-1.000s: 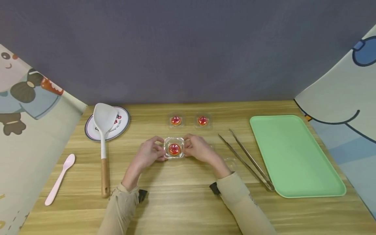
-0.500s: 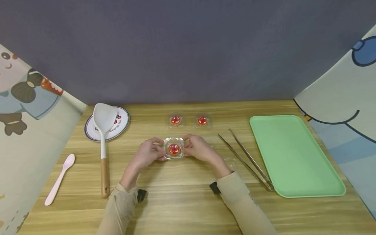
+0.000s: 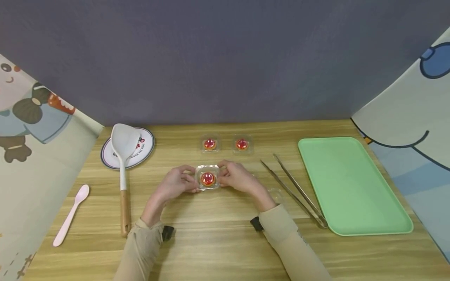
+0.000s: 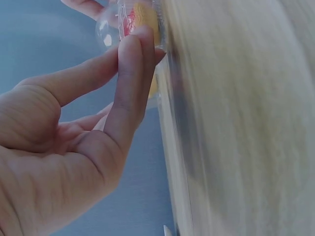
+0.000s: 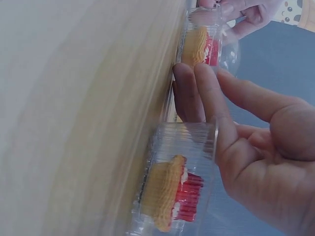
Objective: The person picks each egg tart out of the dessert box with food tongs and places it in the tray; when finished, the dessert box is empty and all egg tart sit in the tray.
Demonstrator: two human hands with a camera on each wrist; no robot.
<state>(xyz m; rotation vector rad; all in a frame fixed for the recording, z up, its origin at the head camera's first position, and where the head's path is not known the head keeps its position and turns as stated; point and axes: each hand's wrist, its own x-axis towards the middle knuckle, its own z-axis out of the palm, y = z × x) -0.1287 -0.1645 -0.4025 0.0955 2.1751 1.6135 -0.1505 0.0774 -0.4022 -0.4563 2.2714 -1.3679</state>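
Observation:
A clear plastic dessert box (image 3: pixel 201 169) with a domed lid stands mid-table, holding a red-topped tart (image 3: pixel 208 179). My left hand (image 3: pixel 175 183) pinches its left side between thumb and fingers; in the left wrist view, fingertips of that hand (image 4: pixel 115 105) press against the box edge. On the opposite side my right hand (image 3: pixel 238 177) pinches the rim. The right wrist view has the right hand (image 5: pixel 246 123) at the box (image 5: pixel 230 56), and a second clear box (image 5: pixel 179 135) with a tart (image 5: pixel 172 196) close by, mostly hidden under that hand in the head view.
Two more boxed tarts (image 3: pixel 209 144) sit behind. Left are a plate (image 3: pixel 145 152), a white turner (image 3: pixel 122 140) with a wooden handle and a pink spoon (image 3: pixel 72 214). Right are metal tongs (image 3: pixel 299 191), a green tray (image 3: pixel 355 187) and a clear plastic piece (image 3: pixel 276 194) beside the right wrist.
Both hands stay on the box, which has barely moved. My left forearm has shifted slightly to the left.

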